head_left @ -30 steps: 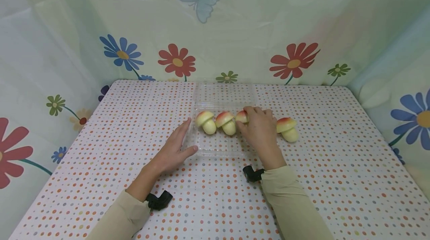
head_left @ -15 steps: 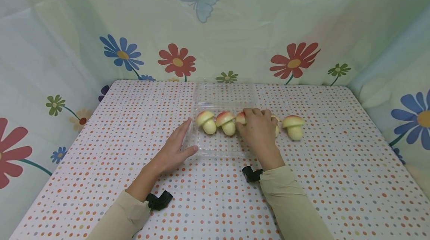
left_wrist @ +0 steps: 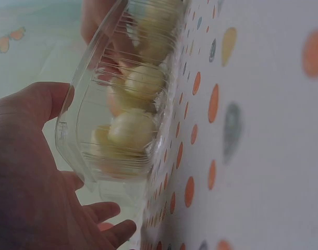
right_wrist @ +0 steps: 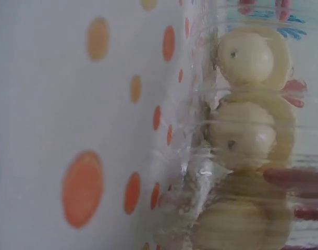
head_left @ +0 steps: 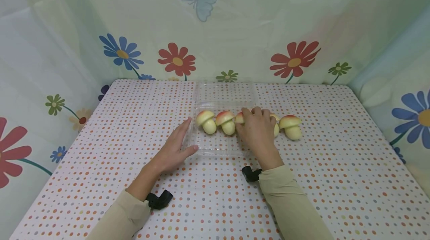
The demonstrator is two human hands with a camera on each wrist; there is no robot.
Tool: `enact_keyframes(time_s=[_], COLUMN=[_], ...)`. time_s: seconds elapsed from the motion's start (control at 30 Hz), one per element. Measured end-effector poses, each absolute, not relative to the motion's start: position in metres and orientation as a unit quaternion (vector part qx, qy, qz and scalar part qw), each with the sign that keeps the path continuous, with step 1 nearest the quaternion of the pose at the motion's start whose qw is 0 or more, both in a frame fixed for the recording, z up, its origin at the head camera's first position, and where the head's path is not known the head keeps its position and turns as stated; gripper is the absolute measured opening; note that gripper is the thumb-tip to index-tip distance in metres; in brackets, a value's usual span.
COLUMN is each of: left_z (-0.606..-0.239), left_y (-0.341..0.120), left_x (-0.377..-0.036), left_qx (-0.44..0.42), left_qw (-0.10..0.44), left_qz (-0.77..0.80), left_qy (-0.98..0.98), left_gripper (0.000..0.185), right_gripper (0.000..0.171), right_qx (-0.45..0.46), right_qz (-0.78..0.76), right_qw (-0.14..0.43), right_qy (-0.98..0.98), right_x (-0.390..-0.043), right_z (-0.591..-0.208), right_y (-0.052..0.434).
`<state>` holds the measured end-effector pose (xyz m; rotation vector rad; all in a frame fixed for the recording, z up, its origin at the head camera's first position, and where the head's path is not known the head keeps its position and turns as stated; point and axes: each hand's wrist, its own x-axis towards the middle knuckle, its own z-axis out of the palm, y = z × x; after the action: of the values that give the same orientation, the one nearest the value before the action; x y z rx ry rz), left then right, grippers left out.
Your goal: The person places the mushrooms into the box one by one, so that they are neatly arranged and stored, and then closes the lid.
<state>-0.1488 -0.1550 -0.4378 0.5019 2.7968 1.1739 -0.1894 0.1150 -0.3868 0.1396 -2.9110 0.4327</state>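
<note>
Her left hand (head_left: 174, 146) lies flat, fingers straight, against the clear tray's (head_left: 215, 149) left edge; right hand (head_left: 256, 131) curls over the third mushroom (head_left: 240, 117) inside the tray.

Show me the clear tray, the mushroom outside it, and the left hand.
tray (head_left: 215, 149), head view, near rim.
outside mushroom (head_left: 290, 121), head view, cap.
left hand (head_left: 173, 148), head view, back of the hand.

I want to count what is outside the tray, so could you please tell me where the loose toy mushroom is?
In the head view, the loose toy mushroom lies on the dotted tablecloth, right of the clear tray, just beyond the right hand.
</note>
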Motion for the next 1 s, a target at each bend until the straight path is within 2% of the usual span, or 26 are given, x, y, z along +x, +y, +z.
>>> enact_keyframes(time_s=[0.27,0.6,1.0], left_z=[-0.438,-0.437,-0.437], left_y=[-0.155,-0.155,-0.155], left_x=[-0.149,-0.149,-0.149], left_qx=[0.162,0.163,0.162], left_qw=[0.034,0.038,0.037], left_qz=[0.382,0.380,0.383], left_qy=[0.909,0.910,0.909], left_gripper=[0.090,0.089,0.090], right_gripper=[0.048,0.054,0.054], right_qx=[0.050,0.055,0.034], right_qz=[0.147,0.164,0.191], right_qw=[0.108,0.119,0.098], right_qy=[-0.982,-0.978,-0.976], right_x=[-0.188,-0.186,-0.184], right_z=[-0.386,-0.371,-0.356], right_y=[0.115,0.126,0.142])
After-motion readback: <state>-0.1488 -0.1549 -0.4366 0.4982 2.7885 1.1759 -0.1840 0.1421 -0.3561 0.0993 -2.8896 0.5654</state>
